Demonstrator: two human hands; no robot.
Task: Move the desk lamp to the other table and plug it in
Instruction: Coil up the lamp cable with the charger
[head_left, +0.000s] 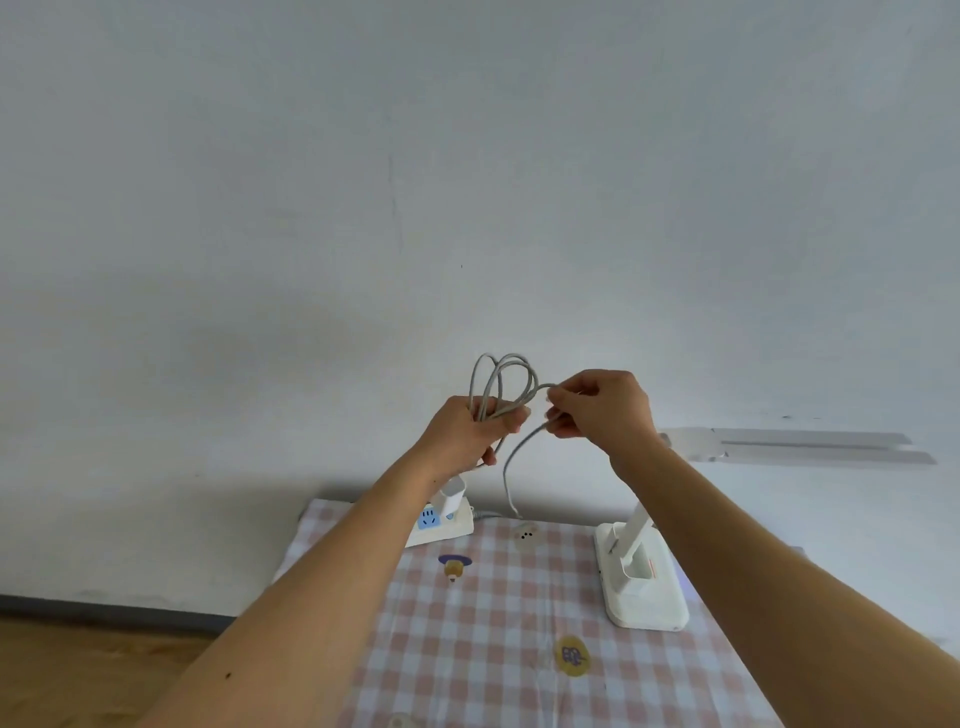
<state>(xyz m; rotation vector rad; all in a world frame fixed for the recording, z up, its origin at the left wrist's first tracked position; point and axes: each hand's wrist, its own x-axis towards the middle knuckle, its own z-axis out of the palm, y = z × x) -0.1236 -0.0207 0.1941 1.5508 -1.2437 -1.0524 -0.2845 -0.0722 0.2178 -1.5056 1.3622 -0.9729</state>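
A white desk lamp (641, 577) stands on the right side of the checked table (467, 639), its long head (810, 447) reaching right along the wall. Above the table my left hand (467, 431) grips several loops of the lamp's grey cable (501, 382). My right hand (602, 410) pinches the same cable just right of the loops. One end of the cable (511, 488) hangs down toward the table. A white power strip (441, 525) lies at the table's back left, with a white adapter (451, 493) standing in it.
The table stands against a plain grey-white wall. Its pink-and-white cloth carries small cartoon prints (571, 657). A small white object (525, 532) lies near the back edge. Wooden floor (104, 670) shows at the lower left.
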